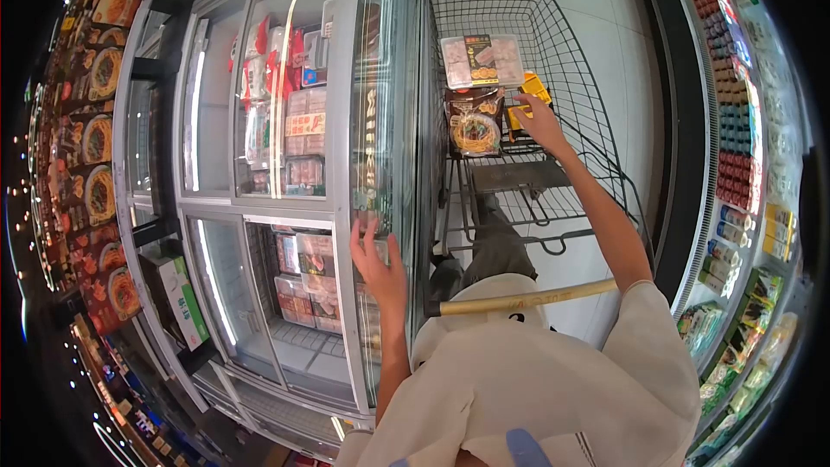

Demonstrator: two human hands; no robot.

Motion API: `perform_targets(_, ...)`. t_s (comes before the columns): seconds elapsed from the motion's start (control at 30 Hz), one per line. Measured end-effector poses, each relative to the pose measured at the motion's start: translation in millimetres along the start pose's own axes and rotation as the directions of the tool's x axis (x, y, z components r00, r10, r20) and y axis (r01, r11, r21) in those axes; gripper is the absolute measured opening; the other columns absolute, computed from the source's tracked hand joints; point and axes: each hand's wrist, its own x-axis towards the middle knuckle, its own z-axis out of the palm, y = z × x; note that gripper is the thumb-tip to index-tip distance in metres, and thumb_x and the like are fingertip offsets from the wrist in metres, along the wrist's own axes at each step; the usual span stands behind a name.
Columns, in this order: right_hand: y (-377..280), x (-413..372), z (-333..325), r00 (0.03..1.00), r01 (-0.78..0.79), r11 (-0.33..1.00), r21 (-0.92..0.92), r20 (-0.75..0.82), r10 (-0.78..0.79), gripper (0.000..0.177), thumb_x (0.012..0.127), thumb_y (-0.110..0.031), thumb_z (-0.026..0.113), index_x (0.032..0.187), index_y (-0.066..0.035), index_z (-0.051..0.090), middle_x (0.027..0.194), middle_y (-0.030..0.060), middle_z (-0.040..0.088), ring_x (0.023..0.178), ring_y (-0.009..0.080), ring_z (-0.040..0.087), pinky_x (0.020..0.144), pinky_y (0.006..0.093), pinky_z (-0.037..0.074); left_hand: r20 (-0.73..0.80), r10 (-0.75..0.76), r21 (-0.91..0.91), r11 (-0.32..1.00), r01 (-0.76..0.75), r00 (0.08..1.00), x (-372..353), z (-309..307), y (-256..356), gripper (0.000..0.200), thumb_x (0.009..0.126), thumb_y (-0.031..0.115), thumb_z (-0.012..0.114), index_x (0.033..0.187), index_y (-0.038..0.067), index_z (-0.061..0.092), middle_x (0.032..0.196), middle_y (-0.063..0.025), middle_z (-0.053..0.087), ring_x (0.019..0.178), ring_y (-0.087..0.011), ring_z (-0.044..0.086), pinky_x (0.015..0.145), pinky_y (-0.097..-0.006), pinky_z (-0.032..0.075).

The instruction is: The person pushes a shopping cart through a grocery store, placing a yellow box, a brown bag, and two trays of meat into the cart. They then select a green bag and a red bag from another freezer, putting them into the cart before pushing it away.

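Note:
My left hand [382, 272] has its fingers spread at the metal edge of a glass-topped freezer [344, 121], beside a sliding lid. Over the shopping cart [581, 60], my right hand [540, 124] reaches in with its fingers apart and holds nothing visible. It is nearest to a yellow package [536, 86], which it partly hides. Just left of that lies a dark bag with a noodle picture [475, 128]. Above the bag in this view sits a clear plastic box of pale pink food [462, 62] with a dark label.
Boxed frozen food [304, 125] fills parts of the freezer under its glass. The cart's yellow handle bar [527, 296] crosses in front of my body. Shelves of bottles and packets [731, 112] line the right side. Printed food packaging [97, 156] stands at the far left.

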Motion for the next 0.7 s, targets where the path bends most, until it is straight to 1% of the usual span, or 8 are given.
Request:
perform_targets(0.17, 138.8, 84.5, 79.8, 0.905, -0.425, 0.868, 0.256, 0.150, 0.398, 0.061, 0.090, -0.037, 0.075, 0.134, 0.002, 0.059, 0.121, 0.0193, 0.068, 0.110, 0.0299, 0.067, 0.095, 0.0397, 0.053, 0.073, -0.232, -0.040, 0.971, 0.236, 0.970, 5.2, 14.6, 10.5, 0.030, 0.103, 0.013, 0.062, 0.131, 0.002, 0.065, 0.148, -0.0194, 0.050, 0.137, -0.0381, 0.048, 0.113, -0.0465, 0.038)
perform_targets(0.2, 158.8, 95.2, 100.5, 0.899, -0.438, 0.863, 0.252, 0.138, 0.416, 0.069, 0.090, -0.038, 0.075, 0.136, 0.010, 0.054, 0.122, 0.0231, 0.066, 0.114, 0.0343, 0.066, 0.099, 0.0418, 0.051, 0.081, -0.239, -0.020, 0.970, 0.241, 0.968, 5.8, 18.0, 12.8, 0.029, 0.103, 0.012, 0.060, 0.130, 0.002, 0.065, 0.145, -0.0190, 0.052, 0.136, -0.0376, 0.048, 0.113, -0.0459, 0.038)
perform_targets(0.3, 161.6, 108.8, 147.8, 0.882, -0.465, 0.867, 0.176, 0.012, 0.471, 0.066, 0.091, -0.035, 0.074, 0.132, 0.012, 0.052, 0.121, 0.0267, 0.065, 0.112, 0.0401, 0.065, 0.099, 0.0451, 0.050, 0.116, -0.287, -0.002, 0.957, 0.289, 0.951, 8.4, 30.7, 37.3, 0.028, 0.103, 0.011, 0.059, 0.129, 0.002, 0.066, 0.143, -0.0189, 0.054, 0.134, -0.0373, 0.050, 0.113, -0.0452, 0.038)
perform_targets(0.4, 162.6, 112.1, 183.6, 0.912, -0.367, 0.900, 0.236, -0.098, 0.398, 0.060, 0.092, -0.032, 0.072, 0.127, 0.012, 0.051, 0.116, 0.0296, 0.065, 0.110, 0.0454, 0.063, 0.097, 0.0485, 0.049, 0.149, -0.291, -0.026, 0.954, 0.298, 0.945, -1.9, 43.8, 48.2, 0.026, 0.104, 0.012, 0.058, 0.127, 0.002, 0.067, 0.138, -0.0173, 0.057, 0.130, -0.0336, 0.053, 0.113, -0.0434, 0.037)
perform_targets(0.5, 139.4, 100.3, 174.8, 0.877, -0.422, 0.873, 0.244, -0.134, 0.461, 0.051, 0.094, -0.029, 0.071, 0.120, 0.010, 0.053, 0.112, 0.0297, 0.065, 0.107, 0.0456, 0.063, 0.094, 0.0495, 0.048, 0.175, -0.288, -0.028, 0.954, 0.298, 0.941, -5.8, 45.6, 63.0, 0.026, 0.104, 0.012, 0.057, 0.127, 0.003, 0.067, 0.137, -0.0163, 0.058, 0.129, -0.0318, 0.053, 0.115, -0.0431, 0.035)
perform_targets(0.53, 137.6, 98.0, 176.3, 0.873, -0.423, 0.887, 0.188, -0.176, 0.454, 0.045, 0.096, -0.028, 0.070, 0.120, 0.008, 0.058, 0.104, 0.0251, 0.069, 0.098, 0.0418, 0.067, 0.086, 0.0483, 0.050, 0.170, -0.282, -0.033, 0.956, 0.292, 0.944, -6.4, 45.4, 65.1, 0.026, 0.104, 0.012, 0.056, 0.127, 0.003, 0.067, 0.136, -0.0162, 0.058, 0.129, -0.0318, 0.053, 0.114, -0.0428, 0.036)
perform_targets(0.63, 151.5, 96.2, 170.7, 0.890, -0.455, 0.859, 0.234, 0.090, 0.446, 0.039, 0.098, -0.027, 0.068, 0.120, 0.006, 0.063, 0.100, 0.0211, 0.072, 0.087, 0.0381, 0.070, 0.077, 0.0463, 0.051, 0.144, -0.313, -0.066, 0.943, 0.325, 0.939, -7.8, 42.9, 67.6, 0.026, 0.104, 0.011, 0.056, 0.127, 0.003, 0.067, 0.136, -0.0161, 0.059, 0.128, -0.0316, 0.053, 0.114, -0.0420, 0.037)
perform_targets(0.7, 130.1, 90.8, 152.4, 0.876, -0.481, 0.858, 0.182, 0.134, 0.463, 0.040, 0.101, -0.028, 0.065, 0.124, 0.005, 0.065, 0.100, 0.0223, 0.073, 0.084, 0.0387, 0.070, 0.074, 0.0452, 0.052, 0.131, -0.316, -0.070, 0.943, 0.327, 0.940, -9.2, 38.4, 69.1, 0.026, 0.104, 0.010, 0.056, 0.127, 0.003, 0.066, 0.135, -0.0161, 0.059, 0.128, -0.0314, 0.054, 0.113, -0.0416, 0.038)
